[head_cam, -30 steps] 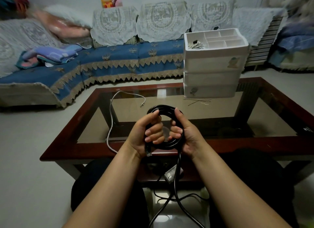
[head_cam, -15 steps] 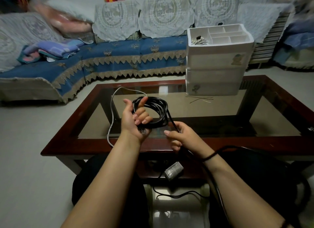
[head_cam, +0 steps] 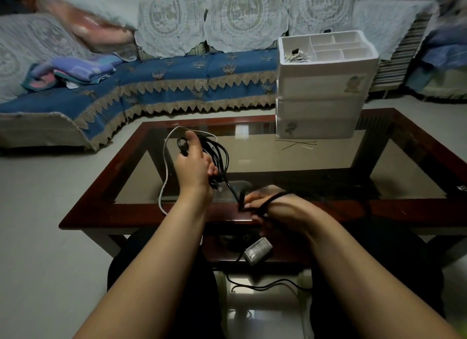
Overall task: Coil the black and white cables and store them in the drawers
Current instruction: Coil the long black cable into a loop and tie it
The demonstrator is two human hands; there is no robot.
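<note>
1. The black cable [head_cam: 217, 154] is partly coiled: a bundle of loops sits in the left hand [head_cam: 193, 167], fingers curled round it, held above the glass bench [head_cam: 278, 162]

2. From that bundle one strand runs down to the right hand [head_cam: 267, 205], which has its grip closed on the strand, with the cable looping over the back of the wrist. Looks like it's feeding the next loop, but that's my read

3. The rest of the black cable hangs below the bench edge, with a grey adapter block [head_cam: 257, 253] on it and more slack lying on the floor between the knees. So a fair bit left to wind, I'd say

4. The white cable [head_cam: 164, 177] lies loose on the bench just left of the left hand, not coiled at all

5. The white drawer unit [head_cam: 321, 104] stands at the far right of the bench, all drawers look closed. Its top tray already has some small wire stuff in one compartment, can't tell what exactly

6. A few thin ties [head_cam: 298, 144] lie on the glass just in front of the drawers

7. Roughly: black half done, white untouched, nothing stored yet
</note>
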